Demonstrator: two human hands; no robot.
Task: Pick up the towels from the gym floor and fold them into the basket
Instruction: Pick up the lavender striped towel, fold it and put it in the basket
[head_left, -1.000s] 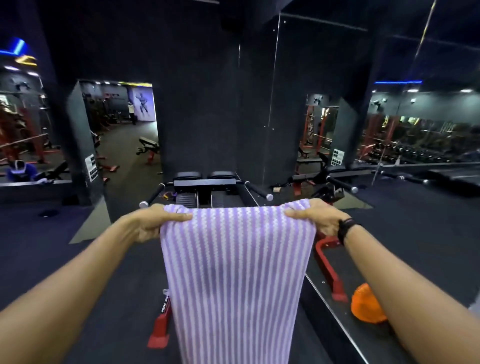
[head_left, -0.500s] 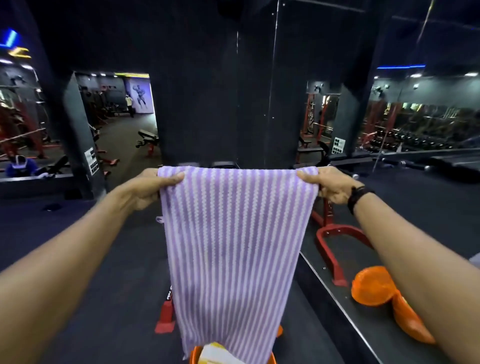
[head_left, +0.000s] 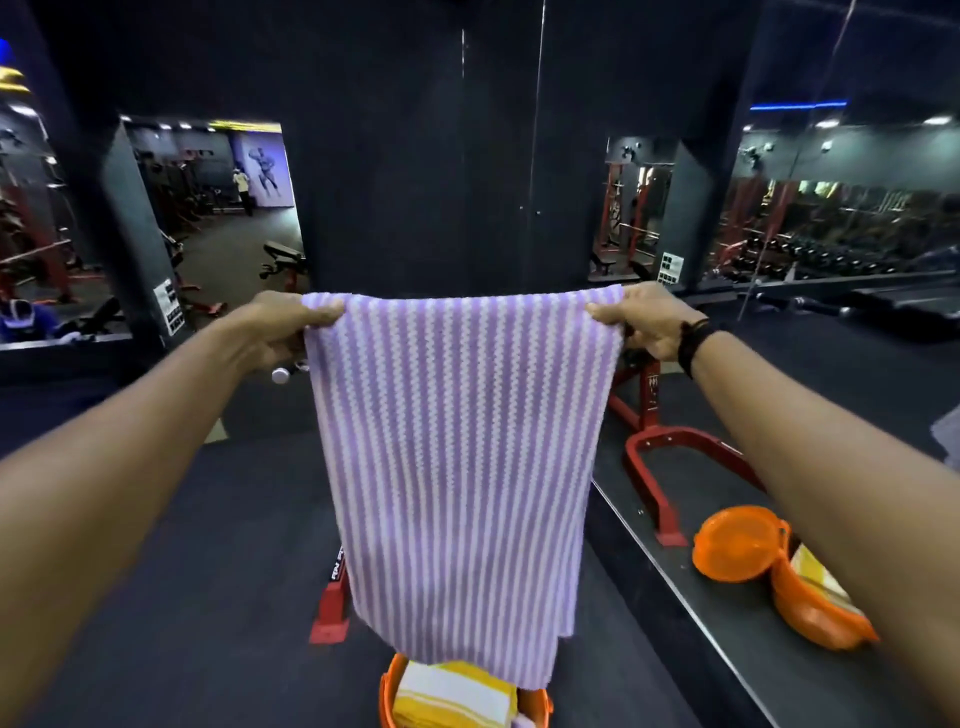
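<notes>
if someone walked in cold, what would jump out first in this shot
The purple and white striped towel fills the centre, hanging straight down, its top corners pinched by the left hand and the right hand. Below it, at the bottom edge, an orange basket holds a folded yellow and white towel. On the right, a wall mirror reflects the basket.

The hanging purple-and-white striped towel (head_left: 457, 467) hides the fingers of both hands behind its top corners and covers most of the red-framed bench behind it. Below the towel's hem, the orange basket (head_left: 387, 696) with its folded yellow-striped towel (head_left: 452, 693) is cut off by the picture's bottom edge.
</notes>
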